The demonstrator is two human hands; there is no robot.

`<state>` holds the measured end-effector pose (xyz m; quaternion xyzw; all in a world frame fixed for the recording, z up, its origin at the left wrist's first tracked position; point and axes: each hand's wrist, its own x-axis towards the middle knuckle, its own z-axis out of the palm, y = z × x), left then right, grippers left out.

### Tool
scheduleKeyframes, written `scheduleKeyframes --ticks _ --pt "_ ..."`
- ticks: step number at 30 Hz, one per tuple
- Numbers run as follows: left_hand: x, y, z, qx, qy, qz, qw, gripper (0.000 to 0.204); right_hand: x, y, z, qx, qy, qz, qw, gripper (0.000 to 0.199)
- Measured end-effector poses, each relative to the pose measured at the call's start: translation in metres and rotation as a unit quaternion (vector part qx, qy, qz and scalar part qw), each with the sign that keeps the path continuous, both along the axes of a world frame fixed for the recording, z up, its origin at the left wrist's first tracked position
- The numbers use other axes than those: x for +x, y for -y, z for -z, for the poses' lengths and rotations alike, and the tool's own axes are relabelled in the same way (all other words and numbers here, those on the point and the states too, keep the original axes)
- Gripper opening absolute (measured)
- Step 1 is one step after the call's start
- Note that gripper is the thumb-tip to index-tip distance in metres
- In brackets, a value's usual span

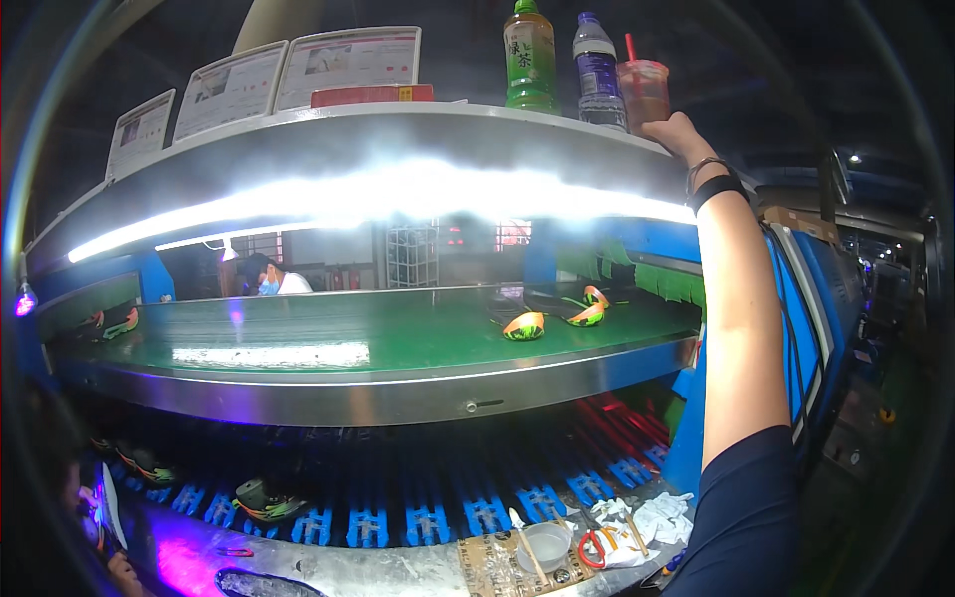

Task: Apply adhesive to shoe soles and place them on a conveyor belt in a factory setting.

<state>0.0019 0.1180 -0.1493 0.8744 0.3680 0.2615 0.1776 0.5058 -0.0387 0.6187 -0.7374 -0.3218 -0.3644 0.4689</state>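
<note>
My right hand (679,133) reaches up to the top shelf (398,124) and closes around a clear plastic cup (643,92) of reddish drink with a red straw. A black band and a thin bracelet sit on that wrist. Beside the cup stand a clear water bottle (597,72) with a blue cap and a green tea bottle (529,58). My left hand is out of view. On the green conveyor belt (348,333) below lie orange-and-green shoe pieces (524,326), with another pair (591,306) further right.
A bright light strip runs under the shelf. Printed sheets (348,62) and a red box (371,95) stand on the shelf. Below, blue rollers carry a shoe (261,497). A small bowl (544,544), red scissors (593,549) and white rags (657,517) lie on the metal bench. A masked person (271,277) works beyond the belt.
</note>
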Motion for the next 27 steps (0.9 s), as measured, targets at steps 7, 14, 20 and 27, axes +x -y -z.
scheduleKeyframes --ticks 7,14,20,27 --pt "0.001 -0.003 0.004 -0.023 -0.01 0.013 1.0 0.022 -0.005 0.019 0.004 0.182 -0.008 -0.101 0.978 0.051" --pt "-0.004 -0.004 0.009 0.029 0.022 0.027 0.999 0.021 -0.086 0.061 0.059 0.149 -0.018 -0.24 0.959 0.051" --pt "-0.017 -0.005 0.001 -0.013 -0.039 0.017 0.999 0.019 -0.15 0.04 0.231 0.026 -0.054 -0.333 0.941 0.051" --pt "0.003 -0.013 -0.021 -0.054 0.005 0.035 0.998 0.01 -0.227 0.033 0.447 -0.138 -0.255 -0.488 0.823 0.062"
